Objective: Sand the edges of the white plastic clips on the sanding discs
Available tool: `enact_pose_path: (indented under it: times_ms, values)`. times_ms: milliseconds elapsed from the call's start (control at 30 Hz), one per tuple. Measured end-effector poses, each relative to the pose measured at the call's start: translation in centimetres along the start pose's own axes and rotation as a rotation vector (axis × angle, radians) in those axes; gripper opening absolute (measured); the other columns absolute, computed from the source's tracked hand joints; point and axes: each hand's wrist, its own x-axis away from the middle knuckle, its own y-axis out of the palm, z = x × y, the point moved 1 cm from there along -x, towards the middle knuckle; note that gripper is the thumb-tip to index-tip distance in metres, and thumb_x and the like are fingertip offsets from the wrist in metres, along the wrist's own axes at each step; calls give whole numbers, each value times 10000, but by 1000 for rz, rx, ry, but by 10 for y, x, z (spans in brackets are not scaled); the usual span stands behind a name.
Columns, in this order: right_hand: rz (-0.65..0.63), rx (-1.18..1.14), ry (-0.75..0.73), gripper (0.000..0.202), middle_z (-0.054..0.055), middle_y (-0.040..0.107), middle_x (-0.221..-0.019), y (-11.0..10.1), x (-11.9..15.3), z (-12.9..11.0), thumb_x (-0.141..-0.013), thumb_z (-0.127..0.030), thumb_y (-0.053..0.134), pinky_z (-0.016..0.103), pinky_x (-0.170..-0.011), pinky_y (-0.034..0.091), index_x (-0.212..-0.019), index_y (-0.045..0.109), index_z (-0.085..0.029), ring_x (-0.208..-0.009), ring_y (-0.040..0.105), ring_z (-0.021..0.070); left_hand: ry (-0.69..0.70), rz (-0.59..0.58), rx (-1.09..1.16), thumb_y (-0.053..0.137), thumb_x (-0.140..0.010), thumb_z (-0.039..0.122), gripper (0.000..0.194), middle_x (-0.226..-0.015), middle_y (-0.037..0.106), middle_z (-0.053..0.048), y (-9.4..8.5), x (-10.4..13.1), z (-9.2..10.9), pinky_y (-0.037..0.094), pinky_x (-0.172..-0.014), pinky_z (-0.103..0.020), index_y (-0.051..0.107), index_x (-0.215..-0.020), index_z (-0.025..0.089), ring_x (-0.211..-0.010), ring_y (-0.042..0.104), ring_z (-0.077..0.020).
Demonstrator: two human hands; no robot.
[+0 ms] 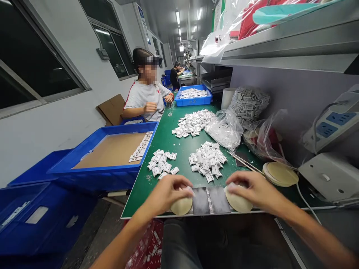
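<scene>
Both my hands are pinched over the near edge of a green worktop (179,147). My left hand (175,188) is closed on a small white piece, partly hidden by the fingers, above a round cream disc (182,207). A second cream disc (239,202) lies under my right hand (248,188), whose fingers are likewise closed on a small white piece, blurred at the tips. Between the discs are two dark grey plates (201,201). Just beyond my hands sit a smaller pile of white plastic parts (162,162) and a larger pile (208,160).
Farther back are another heap of white parts (193,121) and a blue tray (193,101). Clear bags (226,129), stacked cream discs (280,173) and a power strip (331,123) line the right. A blue crate (103,168) stands left; a seated person (146,93) is behind it.
</scene>
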Motion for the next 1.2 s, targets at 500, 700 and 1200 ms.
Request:
enact_pose_path:
  times_ms: [500,700,1200]
  values:
    - [192,-5,-86,203,32,746,-927,14,-43,-25,-921,-366,616,308,-774,475,-1021,745,-244,-841,664,202,157,244,56,733,-816,379,279,-876,743,-33,14,-65,6,461,-687,-261,721,-1038,210,-784,656,-180]
    - [222,82,-184,236,77,726,-1003,21,-91,-19,-948,-339,564,352,-852,490,-993,755,-208,-927,671,236,234,254,26,700,-860,341,192,-974,759,-58,24,-103,6,499,-776,-297,754,-980,200,-786,671,-188]
    - [-35,445,-505,259,73,703,-1099,82,-157,-94,-993,-248,528,373,-894,499,-1217,649,-199,-1016,636,214,92,370,-204,691,-776,93,222,-939,748,-134,-58,-101,-75,399,-990,-416,770,-934,227,-1081,587,-337]
